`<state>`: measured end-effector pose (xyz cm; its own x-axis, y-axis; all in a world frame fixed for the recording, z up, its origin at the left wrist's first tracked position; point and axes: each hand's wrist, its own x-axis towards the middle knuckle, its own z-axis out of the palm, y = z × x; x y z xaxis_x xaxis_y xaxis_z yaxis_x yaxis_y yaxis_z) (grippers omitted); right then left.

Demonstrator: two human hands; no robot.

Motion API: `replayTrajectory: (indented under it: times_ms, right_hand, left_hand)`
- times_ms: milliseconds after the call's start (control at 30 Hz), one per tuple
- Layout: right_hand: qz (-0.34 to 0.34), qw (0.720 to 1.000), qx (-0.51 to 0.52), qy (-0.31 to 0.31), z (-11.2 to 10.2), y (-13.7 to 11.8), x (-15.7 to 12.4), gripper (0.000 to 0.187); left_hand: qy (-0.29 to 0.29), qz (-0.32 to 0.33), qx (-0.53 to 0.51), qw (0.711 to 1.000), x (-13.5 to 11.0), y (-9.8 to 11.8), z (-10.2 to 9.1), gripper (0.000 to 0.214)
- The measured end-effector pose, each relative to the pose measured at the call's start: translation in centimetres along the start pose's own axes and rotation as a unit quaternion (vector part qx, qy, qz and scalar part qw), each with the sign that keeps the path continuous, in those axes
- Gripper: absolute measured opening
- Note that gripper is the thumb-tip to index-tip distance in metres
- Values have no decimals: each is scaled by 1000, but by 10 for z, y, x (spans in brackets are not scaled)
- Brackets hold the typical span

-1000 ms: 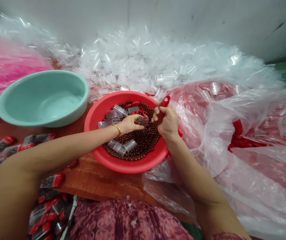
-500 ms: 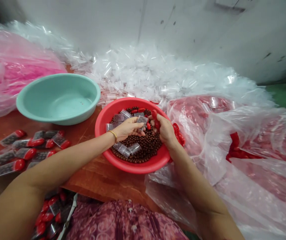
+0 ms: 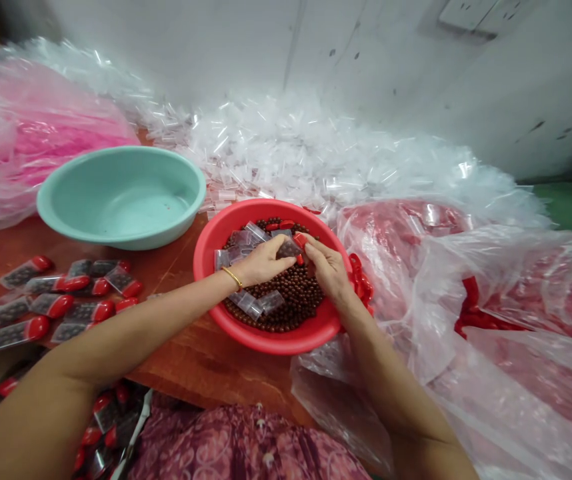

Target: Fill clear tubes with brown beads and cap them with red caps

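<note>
Over the red basin (image 3: pixel 271 343), my left hand (image 3: pixel 267 262) is closed around a clear plastic container (image 3: pixel 289 249) with dark brown balls inside. My right hand (image 3: pixel 327 267) pinches a red cap (image 3: pixel 300 240) at the container's right end; whether it is fully seated cannot be told. Below both hands lies a bed of brown beads (image 3: pixel 293 297). Several clear empty containers (image 3: pixel 249 305) rest on the beads, mostly on the left side of the basin. A few loose red caps (image 3: pixel 280 225) lie near its far rim.
A pale green basin (image 3: pixel 121 237) stands at left. Filled, red-capped containers (image 3: pixel 53 305) lie in front of it, with more in a box (image 3: pixel 139 427) below the table edge. Clear containers (image 3: pixel 286 143) are heaped along the wall. Plastic bags with red contents (image 3: pixel 466 333) spread at right.
My right hand has brought the red cap against the container's end. My left hand has turned, its back now facing up. The view has shifted slightly.
</note>
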<state>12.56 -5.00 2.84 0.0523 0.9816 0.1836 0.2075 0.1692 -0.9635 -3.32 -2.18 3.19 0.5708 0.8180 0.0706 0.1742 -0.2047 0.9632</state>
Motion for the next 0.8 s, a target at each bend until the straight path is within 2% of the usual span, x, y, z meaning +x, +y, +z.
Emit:
replayTrajectory:
  times_ms: [67,133,400,600,700,800]
  right_hand:
    - [-24,999,-42,-13,0,2,-2,34]
    - [-47,995,-86,-21,1,3,-5,35]
    - [-100,979,-171,-58,1,1,-11,41]
    - [-109,959,-233,-115,1,-4,-13,44]
    - [-114,950,-268,-109,0,-8,-16,44]
    - [-105,958,-255,-75,-2,-11,-15,40]
  left_hand:
    - [23,19,75,997,-1,-1,-1,18]
    - [25,6,117,993,-2,0,-2,19]
    - [21,-31,192,981,-5,9,-3,23]
    - [57,-47,257,963,-9,12,0,24]
    - [46,-57,292,954,-10,14,0,24]
    - [4,-54,322,945,-10,15,-1,28]
